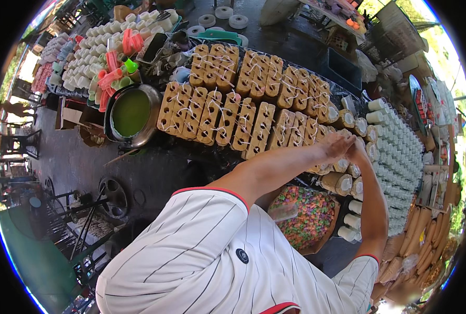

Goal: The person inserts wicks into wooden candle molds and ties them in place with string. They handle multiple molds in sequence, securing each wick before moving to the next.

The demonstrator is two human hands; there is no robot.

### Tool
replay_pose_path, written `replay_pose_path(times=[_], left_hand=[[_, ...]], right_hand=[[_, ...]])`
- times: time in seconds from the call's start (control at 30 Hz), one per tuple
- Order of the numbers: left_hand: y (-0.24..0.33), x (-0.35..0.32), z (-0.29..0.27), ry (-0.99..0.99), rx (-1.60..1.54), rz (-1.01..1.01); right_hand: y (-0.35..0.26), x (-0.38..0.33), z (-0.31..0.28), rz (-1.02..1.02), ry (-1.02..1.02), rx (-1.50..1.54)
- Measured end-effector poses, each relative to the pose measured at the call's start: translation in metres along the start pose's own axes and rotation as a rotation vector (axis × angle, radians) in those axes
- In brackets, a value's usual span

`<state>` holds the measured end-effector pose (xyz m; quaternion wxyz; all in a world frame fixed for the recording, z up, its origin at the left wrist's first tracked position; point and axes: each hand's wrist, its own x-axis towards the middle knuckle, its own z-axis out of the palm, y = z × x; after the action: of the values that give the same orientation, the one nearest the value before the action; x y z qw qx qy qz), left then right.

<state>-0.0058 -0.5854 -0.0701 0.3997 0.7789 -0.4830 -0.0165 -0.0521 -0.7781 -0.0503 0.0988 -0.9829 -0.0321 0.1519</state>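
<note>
Both hands are bunched up close together, left hand [335,146] just beside right hand [356,150], and the fingers are a small tangle from up here. Can't tell whether they're pinching anything or just touching. The tan holed blocks [240,124] with white strings sit left of the hands in 2 long rows; the left forearm covers part of the near row. Pale-topped tan cylinders [336,183] are just below the hands, some hidden by the right forearm. Stacked white cylinders [400,157] spread out right of both hands.
</note>
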Motion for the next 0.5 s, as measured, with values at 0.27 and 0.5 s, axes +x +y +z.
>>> replay_pose_path(times=[0.27, 0.5], left_hand=[[-0.002, 0.003, -0.006, -0.163, -0.383, -0.031], [-0.017, 0.003, -0.012, -0.195, -0.008, -0.085]], right_hand=[[-0.057, -0.023, -0.046, 0.205, 0.056, -0.112], [-0.04, -0.038, -0.047, 0.117, 0.371, 0.158]])
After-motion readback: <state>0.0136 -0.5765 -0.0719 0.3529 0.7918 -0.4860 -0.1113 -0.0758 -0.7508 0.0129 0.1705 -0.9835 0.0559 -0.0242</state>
